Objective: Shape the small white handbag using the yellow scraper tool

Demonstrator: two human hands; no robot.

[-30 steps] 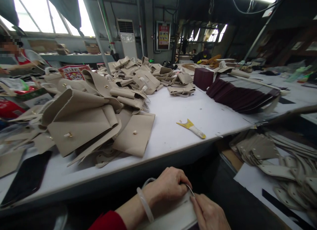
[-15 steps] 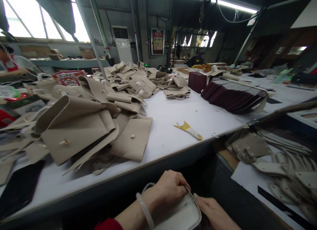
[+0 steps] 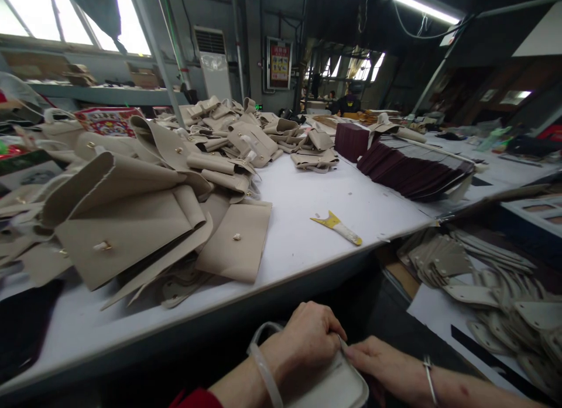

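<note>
Low in front of me, below the table edge, is a cream bag (image 3: 340,383) with a piped rim and a rounded corner. My left hand (image 3: 312,333) is closed over its upper edge, fingers curled in. Across my left wrist runs a pale looped strap (image 3: 264,370), seemingly the bag's handle. My right hand (image 3: 371,356) pinches the same edge from the right, its thumb close to the left fingertips. Its other fingers are hidden behind the bag. Nearest on the table lies a flat beige bag panel (image 3: 237,241) with a wrapped metal clasp.
Unfinished beige bags (image 3: 127,220) heap across the left and back of the white table (image 3: 302,220). A yellow fork-ended tool (image 3: 337,227) lies near its edge. Dark maroon pieces (image 3: 408,165) are stacked behind. At right, beige flaps with holes (image 3: 496,297) sit in piles on a lower surface.
Both hands and the bag have shifted slightly right. More of my right forearm, with a bracelet, now shows. My right thumb has moved nearer the left fingers. The view has turned a little.
</note>
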